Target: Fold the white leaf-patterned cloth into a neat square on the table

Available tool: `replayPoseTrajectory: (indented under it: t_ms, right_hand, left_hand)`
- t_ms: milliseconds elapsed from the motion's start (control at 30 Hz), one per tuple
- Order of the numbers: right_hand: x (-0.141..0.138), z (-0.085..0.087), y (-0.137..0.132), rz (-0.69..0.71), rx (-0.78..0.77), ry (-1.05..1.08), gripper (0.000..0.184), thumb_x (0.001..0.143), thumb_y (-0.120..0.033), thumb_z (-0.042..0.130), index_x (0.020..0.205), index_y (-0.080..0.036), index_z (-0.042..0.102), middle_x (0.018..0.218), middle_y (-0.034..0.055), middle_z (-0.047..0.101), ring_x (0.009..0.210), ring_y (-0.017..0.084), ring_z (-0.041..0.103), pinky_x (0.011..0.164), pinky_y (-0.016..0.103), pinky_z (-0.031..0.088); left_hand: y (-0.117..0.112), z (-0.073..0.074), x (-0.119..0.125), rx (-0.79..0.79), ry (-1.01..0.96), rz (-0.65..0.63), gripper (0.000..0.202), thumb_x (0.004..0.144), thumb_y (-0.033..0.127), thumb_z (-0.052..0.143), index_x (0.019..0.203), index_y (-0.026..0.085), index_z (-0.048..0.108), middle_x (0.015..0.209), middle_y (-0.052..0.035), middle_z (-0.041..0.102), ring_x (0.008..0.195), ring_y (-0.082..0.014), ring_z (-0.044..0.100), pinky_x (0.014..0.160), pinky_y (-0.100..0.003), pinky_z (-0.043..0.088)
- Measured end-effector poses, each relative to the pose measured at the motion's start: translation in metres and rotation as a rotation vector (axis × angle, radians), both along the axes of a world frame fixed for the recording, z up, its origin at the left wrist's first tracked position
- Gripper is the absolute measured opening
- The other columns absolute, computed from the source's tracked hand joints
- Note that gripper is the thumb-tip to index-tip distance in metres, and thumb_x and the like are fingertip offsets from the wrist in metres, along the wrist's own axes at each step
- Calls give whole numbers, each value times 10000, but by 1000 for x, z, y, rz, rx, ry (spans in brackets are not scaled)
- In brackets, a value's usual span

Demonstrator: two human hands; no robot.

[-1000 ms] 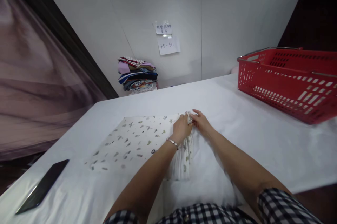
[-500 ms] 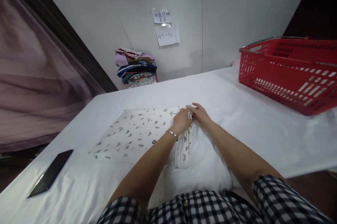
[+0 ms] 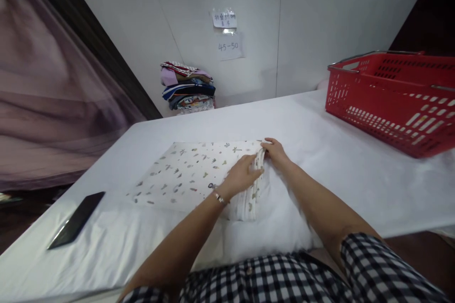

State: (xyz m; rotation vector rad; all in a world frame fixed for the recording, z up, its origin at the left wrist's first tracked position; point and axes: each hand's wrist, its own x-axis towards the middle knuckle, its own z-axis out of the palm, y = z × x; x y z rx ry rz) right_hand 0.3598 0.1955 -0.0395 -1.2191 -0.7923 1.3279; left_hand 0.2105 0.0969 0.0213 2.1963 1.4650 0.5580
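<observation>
A white cloth with small green and brown prints (image 3: 188,172) lies flat on the white table (image 3: 320,160), and its right edge is gathered into narrow pleats (image 3: 254,189). My left hand (image 3: 240,176) rests on top of the pleats with its fingers stretched flat; a silver bracelet sits on that wrist. My right hand (image 3: 275,151) pinches the far end of the pleated edge between thumb and fingers.
A red plastic basket (image 3: 391,99) stands at the right rear of the table. A black phone (image 3: 76,220) lies near the left front edge. A stack of folded clothes (image 3: 187,87) sits against the wall, under two paper notes (image 3: 227,32). A dark curtain hangs at left.
My left hand has let go of the far end of the pleats, slid back toward me and flattened on them. My right hand stays pinching the far end. The camera shifted slightly.
</observation>
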Motion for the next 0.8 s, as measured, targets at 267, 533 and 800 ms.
replayPoseTrajectory:
  t_ms: [267,533,800]
  right_hand:
    - [2,-7,1,14,-7,-68,331,633,-158,626,953,-173,541,681,-10,584,530,115,546,453,229,455]
    - [5,4,1,99,-5,-239,265,583,-126,652,836,-146,575,567,-28,559,507,111,531,454,227,452]
    - [13,21,7,140,-29,-452,322,533,-69,685,841,-120,605,461,-64,492,432,94,469,429,231,422]
  left_hand:
    - [-104,-20,-27,197,233,-185,658,709,484,630,1276,244,397,1339,-110,404,1208,-293,365,987,-484,286]
    - [-99,-19,-30,189,214,-86,284,835,205,441,1113,227,491,1272,-63,485,1125,-208,474,930,-371,396]
    - [-109,-31,-26,161,190,-69,284,898,270,353,1164,237,449,1237,-41,539,1061,-188,546,884,-343,448]
